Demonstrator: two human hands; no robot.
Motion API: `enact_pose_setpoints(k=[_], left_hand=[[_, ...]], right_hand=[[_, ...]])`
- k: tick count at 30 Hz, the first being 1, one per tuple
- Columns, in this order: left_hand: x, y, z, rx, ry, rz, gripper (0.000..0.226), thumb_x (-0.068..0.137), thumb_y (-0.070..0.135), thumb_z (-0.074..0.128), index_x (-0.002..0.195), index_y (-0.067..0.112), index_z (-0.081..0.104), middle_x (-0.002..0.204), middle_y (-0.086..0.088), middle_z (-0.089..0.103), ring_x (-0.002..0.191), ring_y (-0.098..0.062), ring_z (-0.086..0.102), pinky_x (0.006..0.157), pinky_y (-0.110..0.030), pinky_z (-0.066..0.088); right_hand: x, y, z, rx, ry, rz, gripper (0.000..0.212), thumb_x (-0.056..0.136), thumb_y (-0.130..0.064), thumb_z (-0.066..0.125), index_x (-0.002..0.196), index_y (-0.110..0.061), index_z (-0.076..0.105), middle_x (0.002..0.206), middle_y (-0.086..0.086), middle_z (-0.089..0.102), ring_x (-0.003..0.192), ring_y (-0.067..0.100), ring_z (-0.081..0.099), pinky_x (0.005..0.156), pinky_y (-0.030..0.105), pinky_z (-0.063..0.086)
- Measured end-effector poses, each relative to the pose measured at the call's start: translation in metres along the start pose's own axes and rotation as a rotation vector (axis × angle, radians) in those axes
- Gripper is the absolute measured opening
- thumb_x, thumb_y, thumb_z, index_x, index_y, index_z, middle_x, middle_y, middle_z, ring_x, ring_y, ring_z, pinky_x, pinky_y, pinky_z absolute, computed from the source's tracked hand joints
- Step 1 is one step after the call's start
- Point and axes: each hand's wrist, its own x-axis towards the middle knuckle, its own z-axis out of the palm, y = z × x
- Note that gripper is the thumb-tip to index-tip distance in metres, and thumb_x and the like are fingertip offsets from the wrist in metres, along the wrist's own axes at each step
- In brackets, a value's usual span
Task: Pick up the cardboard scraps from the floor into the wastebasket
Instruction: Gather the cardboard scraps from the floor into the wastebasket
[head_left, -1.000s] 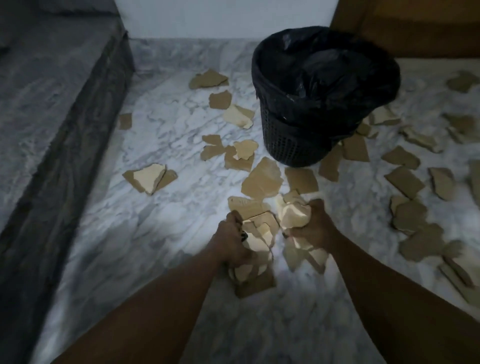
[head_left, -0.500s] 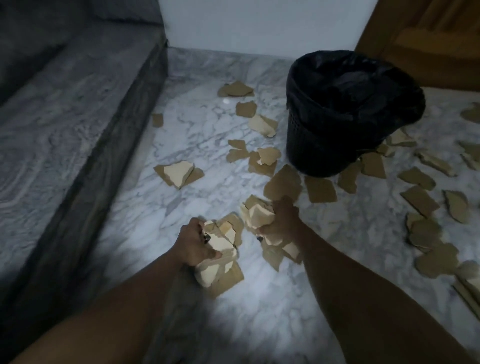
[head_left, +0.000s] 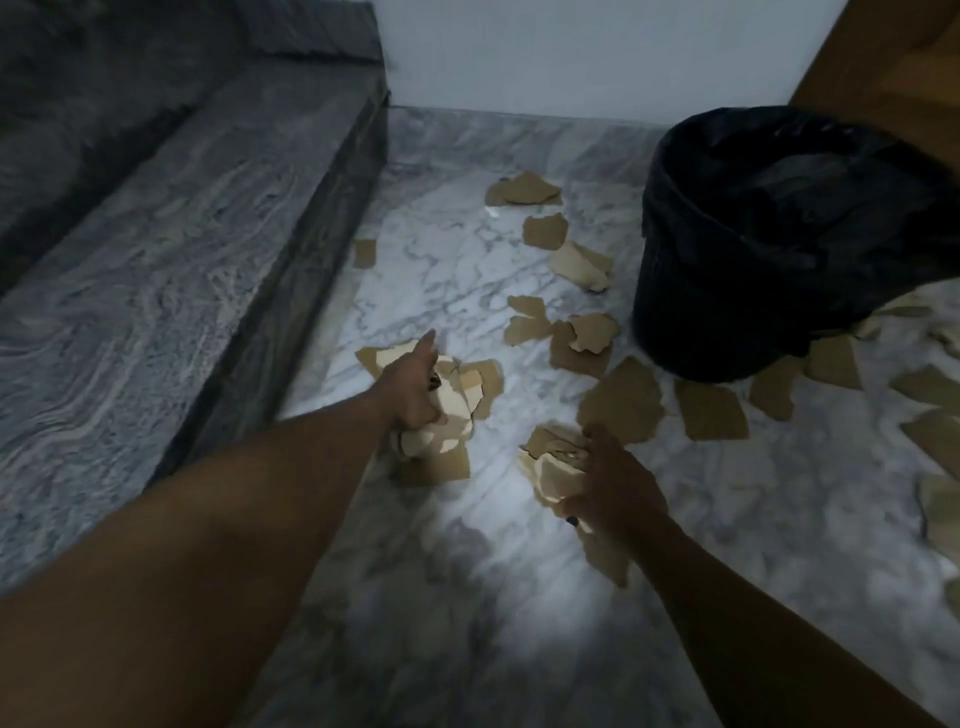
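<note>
Single view, worn on the head. Looks forward and steeply down onto the floor (head_left: 467, 597), wide-angle, bending straight lines near the frame's edges. Sits close above both bare forearms, entering from the bottom corners, with left hand (head_left: 410, 389) and right hand (head_left: 618, 483) near mid-frame. Faces the wall (head_left: 571, 52) at the floor's far edge. Takes in the step (head_left: 182, 234) along the floor's left edge, strewn scraps (head_left: 711, 410), and the wastebasket (head_left: 779, 249) at far right, touching the frame's right edge.

Left hand (head_left: 413, 389) is gripping a scrap bundle (head_left: 447, 415), forefinger pointing toward eleven o'clock; right hand (head_left: 615, 480) is clutching another wad (head_left: 553, 462); wastebasket (head_left: 769, 244) is standing at two o'clock.
</note>
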Motion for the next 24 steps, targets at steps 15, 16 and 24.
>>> enact_pose_setpoints(k=[15, 16, 24], left_hand=[[0.024, -0.005, -0.008, 0.085, 0.023, -0.181, 0.09, 0.058, 0.023, 0.094, 0.128, 0.005, 0.041, 0.119, -0.007, 0.058, 0.109, -0.024, 0.058, 0.082, -0.031, 0.048], [0.02, -0.004, -0.003, 0.091, 0.032, -0.164, 0.09, 0.057, 0.026, 0.094, 0.128, 0.007, 0.041, 0.119, -0.007, 0.059, 0.109, -0.025, 0.059, 0.085, -0.033, 0.049], [-0.021, 0.013, 0.046, 0.257, 0.059, 0.025, 0.088, 0.064, 0.028, 0.089, 0.135, 0.015, 0.039, 0.134, -0.013, 0.033, 0.116, -0.034, 0.04, 0.097, -0.038, 0.038]], right_hand=[[0.009, 0.011, 0.011, 0.124, 0.003, 0.03, 0.099, 0.045, -0.051, 0.081, 0.131, -0.028, 0.038, 0.117, -0.004, 0.058, 0.105, 0.022, 0.062, 0.09, 0.042, 0.053], [0.009, 0.01, 0.01, 0.118, 0.006, 0.023, 0.097, 0.046, -0.051, 0.081, 0.13, -0.028, 0.038, 0.117, -0.003, 0.058, 0.104, 0.023, 0.063, 0.089, 0.042, 0.053], [-0.001, 0.001, 0.005, 0.116, 0.068, 0.048, 0.089, 0.054, -0.044, 0.089, 0.124, -0.026, 0.038, 0.114, 0.001, 0.063, 0.104, 0.026, 0.063, 0.088, 0.043, 0.054]])
